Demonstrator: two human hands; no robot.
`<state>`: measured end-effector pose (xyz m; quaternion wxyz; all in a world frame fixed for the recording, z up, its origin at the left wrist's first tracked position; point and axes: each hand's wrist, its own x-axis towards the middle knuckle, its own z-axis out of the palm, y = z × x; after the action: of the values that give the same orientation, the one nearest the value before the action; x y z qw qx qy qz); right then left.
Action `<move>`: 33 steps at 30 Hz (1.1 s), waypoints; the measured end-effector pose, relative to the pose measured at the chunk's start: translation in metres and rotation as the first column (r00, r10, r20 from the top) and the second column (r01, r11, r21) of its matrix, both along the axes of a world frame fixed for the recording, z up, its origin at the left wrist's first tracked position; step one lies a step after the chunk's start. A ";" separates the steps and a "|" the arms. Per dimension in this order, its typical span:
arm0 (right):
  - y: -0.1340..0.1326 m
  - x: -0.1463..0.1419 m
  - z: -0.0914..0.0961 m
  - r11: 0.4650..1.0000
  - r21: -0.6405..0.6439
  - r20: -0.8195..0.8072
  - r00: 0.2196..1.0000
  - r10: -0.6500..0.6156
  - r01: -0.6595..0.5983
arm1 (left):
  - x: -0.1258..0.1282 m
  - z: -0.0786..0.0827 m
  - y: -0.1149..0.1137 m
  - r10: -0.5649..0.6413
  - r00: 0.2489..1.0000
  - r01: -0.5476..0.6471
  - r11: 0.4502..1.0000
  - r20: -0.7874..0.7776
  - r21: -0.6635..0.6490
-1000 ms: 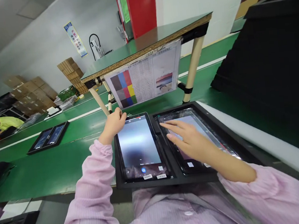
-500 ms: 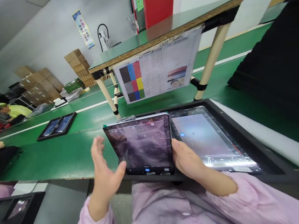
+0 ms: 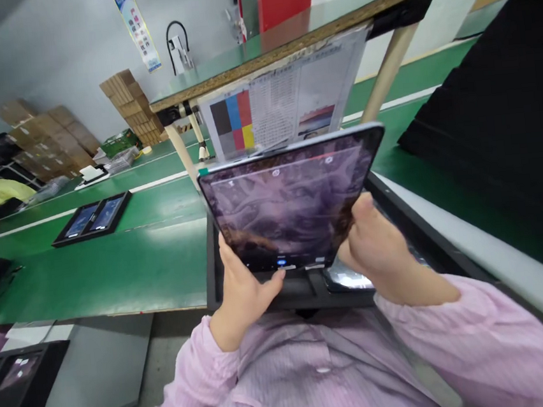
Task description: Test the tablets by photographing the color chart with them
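A tablet (image 3: 291, 205) with a lit screen, showing a purplish camera-like picture, is held up in front of me, tilted. My left hand (image 3: 245, 283) grips its lower left corner, thumb along the bottom edge. At the right edge, my right hand (image 3: 375, 238) is closed round the tablet, its fingertips partly behind it. Below lies a black tray (image 3: 266, 300); its left compartment shows bare under the raised tablet. A second tablet (image 3: 350, 278) lies in the right part of the tray, largely covered by the raised tablet and my right hand.
A shelf (image 3: 304, 40) on cream pipe legs stands over the green bench (image 3: 163, 271), with a printed sheet (image 3: 276, 101) hanging from it. Another tray (image 3: 93, 219) with two tablets lies further left. Black stacked material (image 3: 473, 101) rises at right. A person (image 3: 1, 191) works far left.
The tablet has risen out toward me and to the right, uncovering the tray's left compartment. My left hand, open beside it before, has closed on its lower left corner.
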<state>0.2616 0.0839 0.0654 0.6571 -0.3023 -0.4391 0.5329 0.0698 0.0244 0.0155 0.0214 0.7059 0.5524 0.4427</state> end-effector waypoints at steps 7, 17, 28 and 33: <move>0.006 0.001 0.000 0.990 0.039 -0.130 0.983 -0.133 0.139 | 0.023 -0.007 0.016 -0.003 0.996 0.009 0.998 0.091 -0.063; 0.006 0.004 0.008 0.990 0.020 0.263 0.955 -0.140 0.140 | 0.024 -0.007 0.022 -0.015 0.996 0.025 0.993 0.092 -0.111; 0.007 0.003 0.006 0.994 0.059 0.244 0.964 -0.101 0.089 | 0.024 -0.004 0.021 -0.035 0.997 0.043 0.993 0.070 -0.106; 0.009 0.005 0.001 0.989 0.048 0.332 0.931 -0.148 0.140 | 0.024 -0.004 0.020 -0.031 0.997 0.038 0.995 0.067 -0.095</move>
<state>0.2667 0.0930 0.0668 0.6137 -0.4122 -0.5272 0.4189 0.0943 0.0447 0.0111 0.0811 0.6988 0.5599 0.4378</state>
